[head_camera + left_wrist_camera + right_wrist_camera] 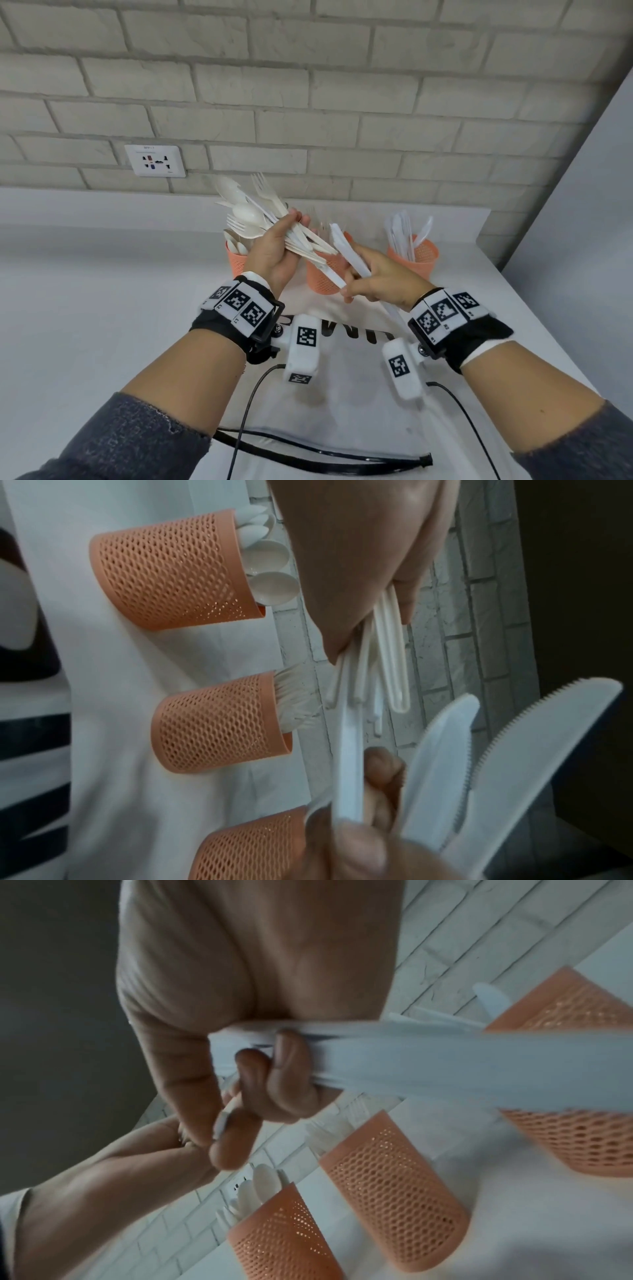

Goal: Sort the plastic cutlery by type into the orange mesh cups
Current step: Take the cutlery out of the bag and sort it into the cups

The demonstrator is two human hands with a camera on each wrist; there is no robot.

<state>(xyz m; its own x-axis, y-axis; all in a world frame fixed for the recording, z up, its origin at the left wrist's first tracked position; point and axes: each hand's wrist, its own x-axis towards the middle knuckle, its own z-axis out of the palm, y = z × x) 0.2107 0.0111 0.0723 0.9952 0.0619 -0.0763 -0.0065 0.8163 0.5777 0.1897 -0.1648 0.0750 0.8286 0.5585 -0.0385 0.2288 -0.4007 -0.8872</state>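
My left hand is raised above the cups and grips a mixed bundle of white plastic forks and spoons; their handles stick out below the palm. My right hand grips white serrated knives, seen close up as knives and knives, right beside the bundle. Three orange mesh cups stand in a row by the wall: the left cup holds spoons, the middle cup forks, the right cup knives.
The cups stand on a white cloth with black lettering, spread on a white table. Black cables lie near me. A brick wall with a socket is behind the cups. The table's edge runs along the right.
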